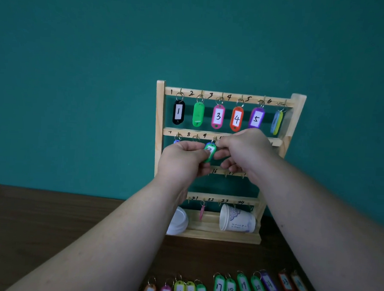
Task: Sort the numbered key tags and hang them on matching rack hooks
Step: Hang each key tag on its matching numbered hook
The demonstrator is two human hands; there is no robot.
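A wooden key rack (160, 112) stands against the teal wall with numbered hooks. Its top row holds tags: black 1 (178, 112), a green tag (198, 114) facing backwards, pink 3 (218, 116), red 4 (236, 118), purple 5 (256, 118) and a sideways blue-and-yellow tag (277, 122). My left hand (183, 158) pinches a green tag (210, 151) at the second row, under hook 9. My right hand (244, 148) grips the tag's ring at the hook. A blue tag (176, 141) peeks out under hook 7.
Several numbered tags, 12 to about 24, lie in a row (230, 289) along the near edge of the dark wooden table (49, 215). A white paper cup (237, 219) and a white lid (178, 221) sit on the rack's base. A pink tag (202, 211) hangs near hook 22.
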